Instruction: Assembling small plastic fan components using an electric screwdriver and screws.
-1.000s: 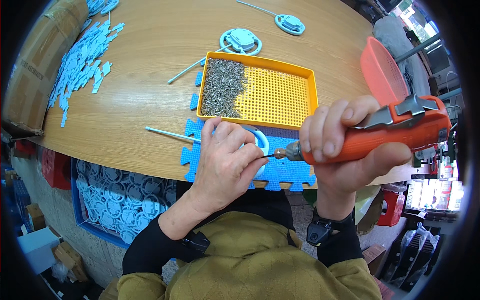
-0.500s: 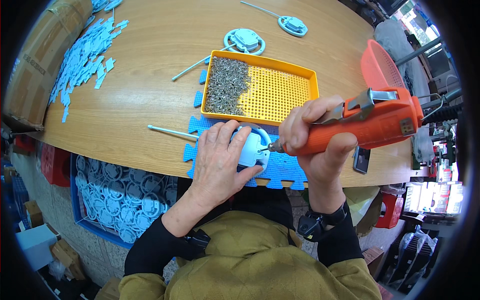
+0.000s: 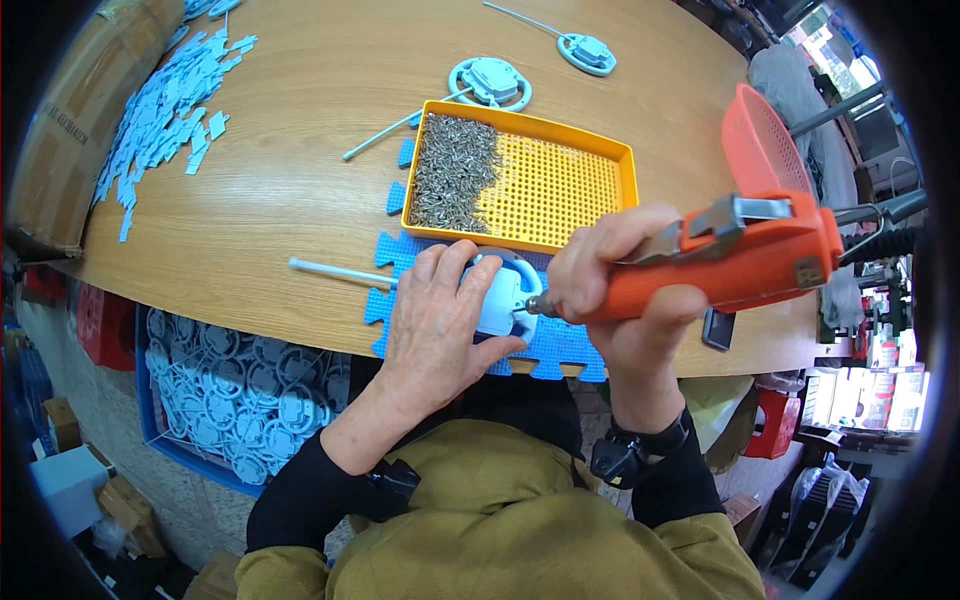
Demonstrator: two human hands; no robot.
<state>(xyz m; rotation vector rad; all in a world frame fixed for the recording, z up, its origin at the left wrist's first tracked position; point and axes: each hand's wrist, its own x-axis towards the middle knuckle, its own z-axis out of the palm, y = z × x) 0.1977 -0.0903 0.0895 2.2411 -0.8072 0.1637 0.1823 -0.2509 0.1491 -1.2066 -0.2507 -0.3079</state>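
Note:
My left hand is closed over a light blue plastic steering wheel part, pressing it onto a blue foam mat. A thin light blue rod sticks out from the part to the left. My right hand grips an orange electric screwdriver, held nearly level. Its bit meets the right side of the part's raised centre. Whether a screw sits under the tip is too small to tell. Just beyond the mat lies a yellow tray, with many small metal screws heaped in its left half.
Two similar wheel parts lie farther back on the wooden table. Small light blue pieces are piled beside a cardboard box at left. A blue bin of wheel parts stands below. A pink basket and phone are at right.
The screwdriver's tip has shifted slightly left and down on the part, and its body has dropped a little. My left hand stays on the part.

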